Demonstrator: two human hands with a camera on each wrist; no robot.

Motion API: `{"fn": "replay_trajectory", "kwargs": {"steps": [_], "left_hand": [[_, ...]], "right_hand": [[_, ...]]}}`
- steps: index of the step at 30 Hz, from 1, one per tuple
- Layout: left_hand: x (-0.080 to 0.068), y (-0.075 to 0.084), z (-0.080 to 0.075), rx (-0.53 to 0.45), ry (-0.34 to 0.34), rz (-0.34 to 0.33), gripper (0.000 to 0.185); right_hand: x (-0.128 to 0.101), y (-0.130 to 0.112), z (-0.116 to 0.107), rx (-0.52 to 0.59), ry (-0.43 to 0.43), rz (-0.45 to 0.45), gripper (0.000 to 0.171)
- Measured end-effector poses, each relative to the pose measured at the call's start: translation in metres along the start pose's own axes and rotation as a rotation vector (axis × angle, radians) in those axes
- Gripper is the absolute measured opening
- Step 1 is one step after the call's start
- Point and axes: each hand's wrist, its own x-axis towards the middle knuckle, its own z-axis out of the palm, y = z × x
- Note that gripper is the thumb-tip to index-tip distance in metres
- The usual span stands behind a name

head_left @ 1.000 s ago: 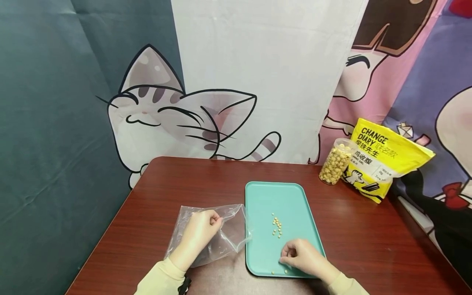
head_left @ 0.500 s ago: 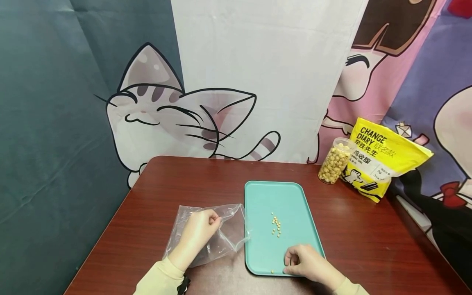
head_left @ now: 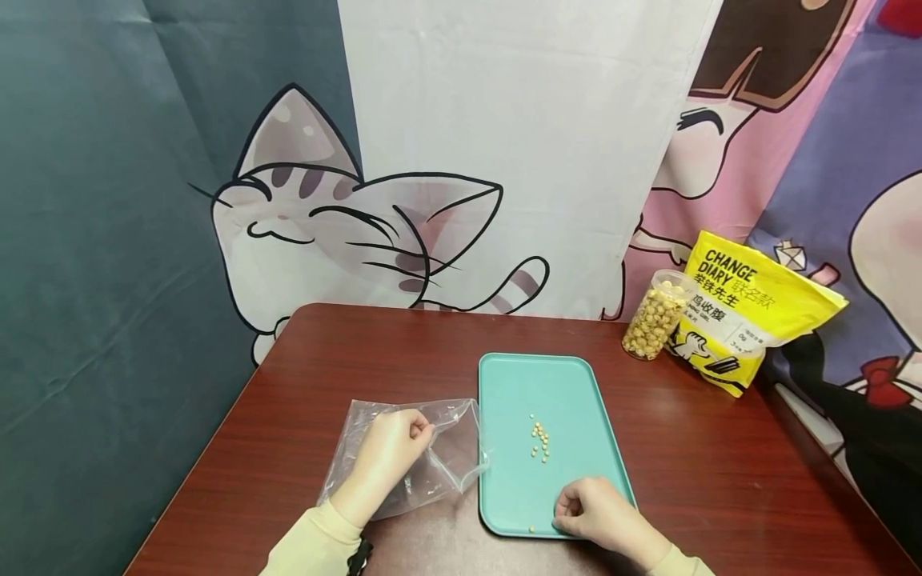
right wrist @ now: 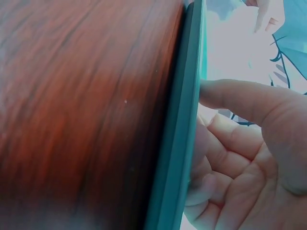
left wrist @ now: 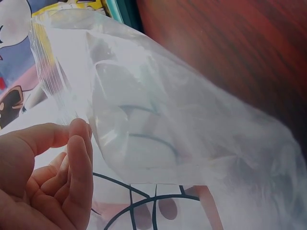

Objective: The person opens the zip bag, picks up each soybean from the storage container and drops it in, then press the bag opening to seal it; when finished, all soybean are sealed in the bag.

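- The clear plastic bag [head_left: 410, 460] is pinched at its upper edge between thumb and curled fingers of the left hand [head_left: 385, 460]; it lies on the table [head_left: 720, 472], just left of the teal tray [head_left: 547, 384].
- The right hand [head_left: 594, 512] is rested on the tray's near right corner, fingers curled; whether anything is held cannot be told.
- A small cluster of yellow pellets [head_left: 540, 442] is seen mid-tray, one loose pellet [head_left: 531, 529] near the front rim.

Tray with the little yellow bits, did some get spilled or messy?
A little. Most pellets sit clustered mid-tray, but one stray lies alone near the front rim, beside the right hand.
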Motion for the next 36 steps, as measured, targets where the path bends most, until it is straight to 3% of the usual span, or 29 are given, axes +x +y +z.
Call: {"fn": "replay_trajectory", "kwargs": {"steps": [20, 29, 36], "left_hand": [[-0.002, 0.002, 0.0, -0.002, -0.007, -0.013, 0.011], [-0.002, 0.002, 0.001, 0.01, -0.003, 0.002, 0.011], [-0.003, 0.003, 0.001, -0.005, -0.01, -0.005, 0.011]], "right_hand": [[0.026, -0.024, 0.002, -0.018, 0.109, -0.036, 0.014], [0.046, -0.045, 0.007, -0.021, 0.209, -0.088, 0.013], [0.062, -0.057, 0.017, 0.048, 0.213, -0.104, 0.01]]}}
